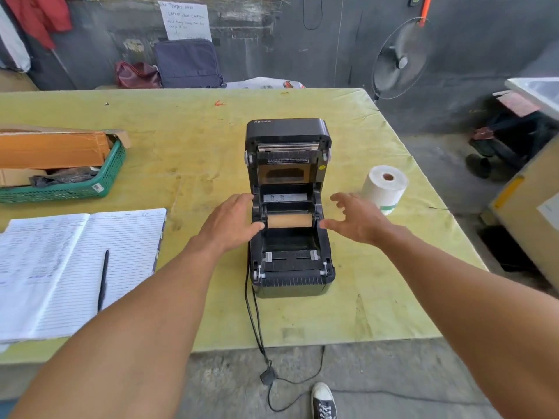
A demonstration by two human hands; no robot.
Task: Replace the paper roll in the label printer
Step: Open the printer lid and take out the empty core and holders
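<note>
On yellow-green table (pixel 196 131) — open printer (pixel 290 279); fan (pixel 402 62) behind.

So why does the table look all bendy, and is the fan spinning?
In the head view the wide-angle lens bows the table edges; the fan blades smear into a grey blur, so it is probably spinning; the printer in the middle looks sharp under soft, even light.
</note>
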